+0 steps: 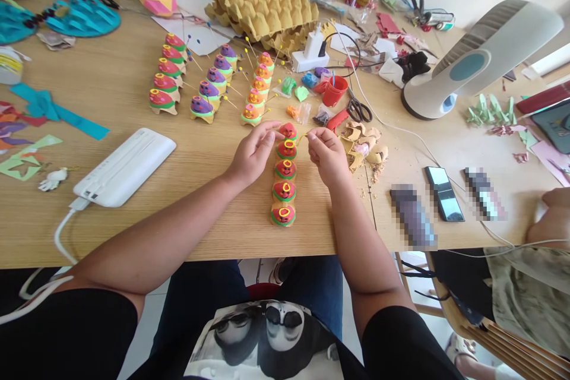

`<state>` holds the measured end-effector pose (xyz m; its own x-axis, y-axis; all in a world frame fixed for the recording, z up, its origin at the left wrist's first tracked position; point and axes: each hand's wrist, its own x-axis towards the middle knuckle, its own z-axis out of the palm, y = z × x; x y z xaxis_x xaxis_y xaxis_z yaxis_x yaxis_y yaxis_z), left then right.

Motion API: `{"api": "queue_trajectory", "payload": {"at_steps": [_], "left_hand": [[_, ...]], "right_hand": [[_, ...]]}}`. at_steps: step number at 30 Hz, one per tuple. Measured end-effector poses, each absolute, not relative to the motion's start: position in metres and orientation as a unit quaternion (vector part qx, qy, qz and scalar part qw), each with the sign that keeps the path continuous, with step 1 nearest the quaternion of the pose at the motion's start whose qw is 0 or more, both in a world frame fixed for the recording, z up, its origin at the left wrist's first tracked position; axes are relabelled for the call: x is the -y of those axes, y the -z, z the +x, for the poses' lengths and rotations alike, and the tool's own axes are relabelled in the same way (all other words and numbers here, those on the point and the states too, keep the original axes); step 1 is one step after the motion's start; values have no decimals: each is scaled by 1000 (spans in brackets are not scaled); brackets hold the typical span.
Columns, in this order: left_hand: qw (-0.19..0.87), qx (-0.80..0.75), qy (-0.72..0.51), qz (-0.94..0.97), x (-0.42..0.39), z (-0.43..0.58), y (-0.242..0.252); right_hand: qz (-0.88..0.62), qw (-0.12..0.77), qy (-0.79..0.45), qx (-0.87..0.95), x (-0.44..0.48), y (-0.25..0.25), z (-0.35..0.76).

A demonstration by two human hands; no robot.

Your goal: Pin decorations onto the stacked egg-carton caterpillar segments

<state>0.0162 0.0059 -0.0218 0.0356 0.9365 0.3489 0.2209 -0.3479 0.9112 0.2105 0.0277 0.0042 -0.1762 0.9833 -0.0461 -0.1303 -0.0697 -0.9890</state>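
A caterpillar made of egg-carton cups [284, 177], painted red with green rims and yellow rings, lies on the wooden table [214, 214] in front of me. My left hand [255, 151] is closed in a pinch at its far head end. My right hand [327, 154] is also pinched, holding a thin yellowish pin or wire beside the head. Three similar caterpillars [209, 83] with pins as antennae stand further back.
A white power bank [124, 166] with cable lies left. Scissors [358, 110], a red cup [333, 90], clay bits, carton scraps [363, 145], an egg tray [262, 12] and a fan [481, 59] sit behind and right. Phones [443, 193] lie right; another person's hand [552, 219] rests at the right edge.
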Motion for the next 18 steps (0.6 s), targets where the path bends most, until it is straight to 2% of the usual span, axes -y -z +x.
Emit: {"api": "queue_trajectory", "payload": {"at_steps": [7,18], "left_hand": [[374,-430,-508,646,-6,18,23],[346,-462,-508,640,2,20,12]], "right_hand": [[-419,494,-592,479,-28,-6,212],[-411,473,-602,495,-26,-6,209]]}}
